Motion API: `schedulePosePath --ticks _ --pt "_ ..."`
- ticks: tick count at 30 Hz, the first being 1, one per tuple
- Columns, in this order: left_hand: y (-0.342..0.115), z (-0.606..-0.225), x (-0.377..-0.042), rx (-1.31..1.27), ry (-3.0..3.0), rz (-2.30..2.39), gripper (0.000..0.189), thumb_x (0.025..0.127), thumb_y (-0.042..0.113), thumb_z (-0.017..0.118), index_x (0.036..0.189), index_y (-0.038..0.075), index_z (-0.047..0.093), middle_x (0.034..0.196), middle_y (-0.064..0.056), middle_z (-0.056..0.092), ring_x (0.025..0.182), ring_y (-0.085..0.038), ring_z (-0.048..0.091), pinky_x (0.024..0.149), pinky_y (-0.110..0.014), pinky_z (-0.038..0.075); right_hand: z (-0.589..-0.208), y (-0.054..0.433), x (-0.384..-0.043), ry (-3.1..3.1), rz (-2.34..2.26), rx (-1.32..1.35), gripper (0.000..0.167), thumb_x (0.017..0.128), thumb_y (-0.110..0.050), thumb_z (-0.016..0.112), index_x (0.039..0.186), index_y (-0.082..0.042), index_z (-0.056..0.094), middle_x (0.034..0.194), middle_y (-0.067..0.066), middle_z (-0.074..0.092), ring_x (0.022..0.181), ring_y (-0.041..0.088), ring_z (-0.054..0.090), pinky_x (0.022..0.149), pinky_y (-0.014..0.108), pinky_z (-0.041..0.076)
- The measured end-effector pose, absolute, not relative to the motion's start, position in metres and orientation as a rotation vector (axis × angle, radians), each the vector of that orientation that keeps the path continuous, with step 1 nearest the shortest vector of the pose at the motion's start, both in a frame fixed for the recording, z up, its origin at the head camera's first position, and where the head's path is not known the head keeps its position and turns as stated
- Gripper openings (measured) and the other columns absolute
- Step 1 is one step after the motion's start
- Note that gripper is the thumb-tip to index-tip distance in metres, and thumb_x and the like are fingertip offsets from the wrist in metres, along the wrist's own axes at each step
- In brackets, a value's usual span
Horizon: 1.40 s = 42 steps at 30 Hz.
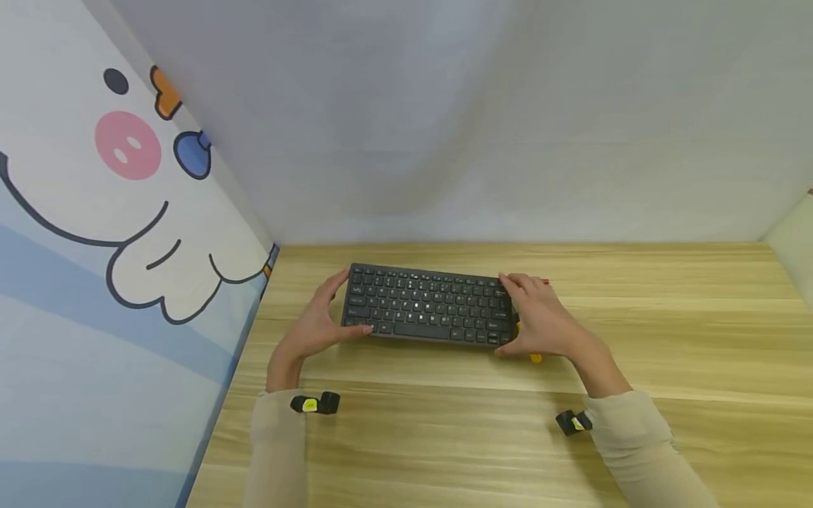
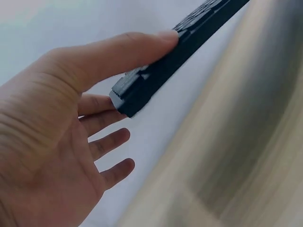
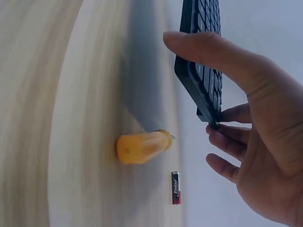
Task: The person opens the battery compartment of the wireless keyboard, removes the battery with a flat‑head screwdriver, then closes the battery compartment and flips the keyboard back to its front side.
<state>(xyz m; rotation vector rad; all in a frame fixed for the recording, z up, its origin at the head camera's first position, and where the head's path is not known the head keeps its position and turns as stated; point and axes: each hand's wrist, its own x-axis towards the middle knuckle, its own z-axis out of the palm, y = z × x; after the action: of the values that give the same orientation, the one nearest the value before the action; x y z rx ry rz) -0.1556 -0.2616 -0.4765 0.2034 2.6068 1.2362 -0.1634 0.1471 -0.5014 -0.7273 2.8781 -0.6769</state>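
A black compact keyboard (image 1: 425, 303) is held by both hands, raised over the wooden table, keys facing up. My left hand (image 1: 311, 326) grips its left end, thumb over the front corner keys and fingers at the back edge. In the left wrist view, two lower fingers of the left hand (image 2: 61, 127) stick out below the keyboard (image 2: 156, 71). My right hand (image 1: 540, 317) holds the right end between thumb and fingers; the right wrist view shows the right thumb (image 3: 203, 47) along the front edge. Below it lies a small orange-handled screwdriver (image 3: 142, 146).
On the table (image 1: 406, 423) near the screwdriver lies a black and red battery (image 3: 176, 188), mostly hidden by my right hand in the head view. A pale wall (image 1: 508, 141) rises behind the table, and a cartoon-printed panel (image 1: 95, 317) stands at the left.
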Motion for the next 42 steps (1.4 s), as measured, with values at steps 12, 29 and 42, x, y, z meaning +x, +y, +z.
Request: schedulePosePath --ticks 12,29,42 --pt "-0.265 -0.508 -0.159 0.151 2.601 1.123 0.117 0.074 0.034 0.092 0.164 0.016 0.02 0.171 -0.019 0.017 0.159 -0.043 0.015 0.128 -0.063 0.017 -0.51 0.135 -0.164 2.882 -0.484 -0.693 0.14 0.053 -0.056 0.096 0.158 0.006 0.028 0.154 0.027 0.042 0.141 0.048 0.041 0.121 0.063 0.033" --pt "-0.262 -0.52 -0.161 0.168 2.729 0.84 0.114 0.076 0.038 0.089 0.163 0.011 0.021 0.169 -0.017 0.023 0.157 -0.042 0.018 0.129 -0.062 0.013 -0.511 0.129 -0.163 2.863 -0.477 -0.668 0.137 0.055 -0.052 0.098 0.158 0.005 0.028 0.155 0.025 0.04 0.141 0.044 0.038 0.12 0.06 0.034" --pt "-0.262 -0.52 -0.162 0.223 2.741 0.738 0.109 0.08 0.04 0.085 0.163 0.008 0.023 0.169 -0.018 0.025 0.157 -0.043 0.016 0.129 -0.064 0.012 -0.513 0.132 -0.166 2.849 -0.466 -0.67 0.134 0.054 -0.054 0.098 0.157 0.004 0.033 0.155 0.024 0.044 0.14 0.045 0.04 0.118 0.063 0.034"
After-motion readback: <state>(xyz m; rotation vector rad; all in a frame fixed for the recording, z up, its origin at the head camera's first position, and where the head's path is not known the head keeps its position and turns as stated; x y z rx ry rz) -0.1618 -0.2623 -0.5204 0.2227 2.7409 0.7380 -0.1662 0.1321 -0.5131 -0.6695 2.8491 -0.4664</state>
